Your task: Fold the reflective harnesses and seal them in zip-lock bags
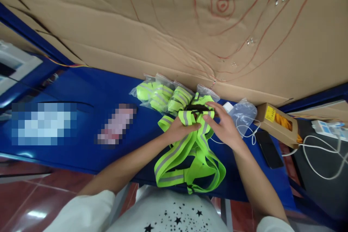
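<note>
A neon yellow-green reflective vest (pixel 170 161), made of straps with grey stripes, hangs and loops over the near edge of the blue table. My left hand (pixel 179 129) is closed on its upper straps, thumb pointing right. On the other side, my right hand (pixel 221 125) grips the straps between thumb and fingers. A dark band runs between the two hands at the top of the vest. Just behind lie several clear plastic bags (pixel 161 96) with folded straps of the same neon colour. One bag (pixel 206 94) is partly hidden behind my hands.
Cardboard (pixel 174 43) with red marker lines rises behind the blue table (pixel 119 90). At right are an empty-looking clear bag (pixel 244 112), white cable, a black phone (pixel 269 149) and an open-windowed cardboard box (pixel 278 125). Two blurred-out items lie left.
</note>
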Demonstrator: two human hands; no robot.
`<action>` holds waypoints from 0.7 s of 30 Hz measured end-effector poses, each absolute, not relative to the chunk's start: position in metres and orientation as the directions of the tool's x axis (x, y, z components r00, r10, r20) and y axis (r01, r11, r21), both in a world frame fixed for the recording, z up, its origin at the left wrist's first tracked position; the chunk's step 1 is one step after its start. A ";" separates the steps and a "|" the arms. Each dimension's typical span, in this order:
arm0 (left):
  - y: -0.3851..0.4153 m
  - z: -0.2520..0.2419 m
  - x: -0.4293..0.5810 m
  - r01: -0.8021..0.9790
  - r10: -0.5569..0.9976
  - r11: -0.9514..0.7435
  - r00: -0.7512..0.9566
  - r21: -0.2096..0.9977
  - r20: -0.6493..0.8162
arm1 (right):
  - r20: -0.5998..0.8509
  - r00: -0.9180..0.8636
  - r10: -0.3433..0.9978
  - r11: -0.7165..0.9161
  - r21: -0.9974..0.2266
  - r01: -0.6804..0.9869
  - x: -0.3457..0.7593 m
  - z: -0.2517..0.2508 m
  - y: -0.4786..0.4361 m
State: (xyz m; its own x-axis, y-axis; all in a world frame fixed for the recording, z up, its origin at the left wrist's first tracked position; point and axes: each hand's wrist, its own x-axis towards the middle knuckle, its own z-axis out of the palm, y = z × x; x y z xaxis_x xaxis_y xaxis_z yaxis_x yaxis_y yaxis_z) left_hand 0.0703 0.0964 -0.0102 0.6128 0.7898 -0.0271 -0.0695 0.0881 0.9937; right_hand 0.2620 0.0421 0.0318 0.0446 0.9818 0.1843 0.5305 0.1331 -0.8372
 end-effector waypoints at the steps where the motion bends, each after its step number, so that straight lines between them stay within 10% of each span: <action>1: 0.095 -0.010 0.070 -0.066 0.771 0.077 0.636 0.995 -0.018 | 0.208 0.036 0.978 0.152 -0.814 0.561 0.266 0.037 0.041; 15: 0.091 -0.014 0.069 0.044 0.528 0.074 0.846 0.996 -0.077 | -0.127 -0.442 0.888 0.186 -0.779 0.599 0.266 0.054 0.023; 21: 0.086 -0.018 0.072 0.059 0.606 0.129 0.786 0.990 -0.126 | 0.016 -0.213 0.977 0.171 -0.656 0.735 0.257 0.054 0.023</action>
